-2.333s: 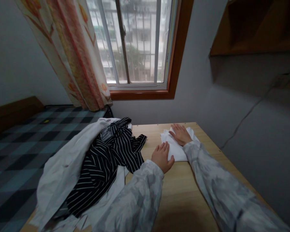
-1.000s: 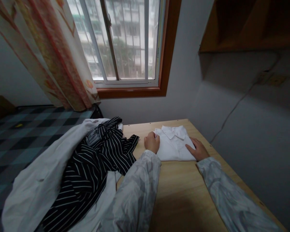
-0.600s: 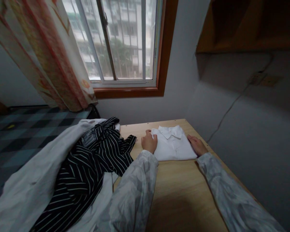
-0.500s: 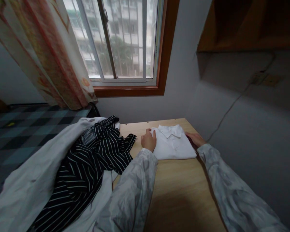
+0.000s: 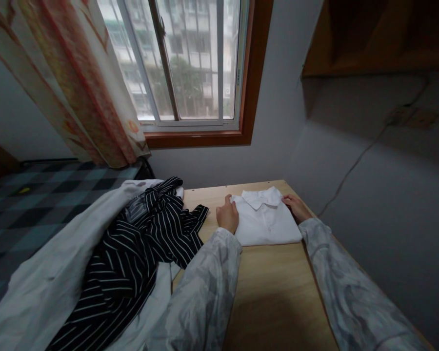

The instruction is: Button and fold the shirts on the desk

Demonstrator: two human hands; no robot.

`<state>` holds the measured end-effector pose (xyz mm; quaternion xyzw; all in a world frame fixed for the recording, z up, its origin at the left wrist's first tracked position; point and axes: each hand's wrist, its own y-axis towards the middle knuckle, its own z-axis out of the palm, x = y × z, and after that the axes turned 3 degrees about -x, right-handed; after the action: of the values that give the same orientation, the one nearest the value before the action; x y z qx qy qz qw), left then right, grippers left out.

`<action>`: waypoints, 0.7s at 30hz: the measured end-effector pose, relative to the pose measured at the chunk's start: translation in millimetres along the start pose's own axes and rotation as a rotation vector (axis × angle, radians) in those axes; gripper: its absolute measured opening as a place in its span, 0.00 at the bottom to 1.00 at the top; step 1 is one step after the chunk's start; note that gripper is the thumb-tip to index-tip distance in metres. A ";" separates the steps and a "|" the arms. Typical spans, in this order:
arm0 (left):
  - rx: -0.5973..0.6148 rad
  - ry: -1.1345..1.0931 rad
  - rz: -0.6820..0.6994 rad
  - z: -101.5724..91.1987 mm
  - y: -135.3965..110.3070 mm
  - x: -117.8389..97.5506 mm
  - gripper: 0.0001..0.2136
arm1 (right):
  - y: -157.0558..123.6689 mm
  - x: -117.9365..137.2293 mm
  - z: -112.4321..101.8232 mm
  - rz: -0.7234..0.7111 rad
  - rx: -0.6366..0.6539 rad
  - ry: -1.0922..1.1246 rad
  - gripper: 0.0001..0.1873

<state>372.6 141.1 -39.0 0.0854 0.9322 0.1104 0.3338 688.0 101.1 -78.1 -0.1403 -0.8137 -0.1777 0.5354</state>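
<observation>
A folded white shirt, collar facing up, lies at the far end of the wooden table. My left hand is curled against the shirt's left edge, thumb on top, gripping the fabric. My right hand lies along the shirt's right edge with its fingers stretched toward the collar corner, touching the cloth. Both arms wear pale patterned sleeves.
A pile of clothes fills the table's left side: a black-and-white striped garment on top of a white garment. A checked bed lies left, with a curtain and window behind. The wall runs close along the right.
My right hand slid from the shirt's near right corner up its right edge to the collar end. My left hand stayed on the left edge. Earlier both palms pressed the shirt flat.
</observation>
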 end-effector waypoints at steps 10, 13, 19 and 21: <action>0.000 -0.027 -0.001 -1.8 -0.1 2.0 0.22 | -5.0 19.5 -4.8 0.271 0.298 0.231 0.21; 0.002 -0.010 -0.002 -0.2 0.3 3.6 0.22 | -3.6 16.0 3.5 0.162 0.142 0.123 0.22; -0.045 -0.113 -0.001 5.8 1.9 9.3 0.22 | -9.7 9.3 11.7 0.027 -0.300 -0.143 0.28; -0.071 -0.174 -0.008 5.5 2.8 10.3 0.22 | -17.8 10.8 7.0 -0.014 -0.337 -0.194 0.28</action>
<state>368.5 147.0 -48.7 0.0789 0.8956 0.1340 0.4167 670.6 88.6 -73.2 -0.2388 -0.8211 -0.3009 0.4221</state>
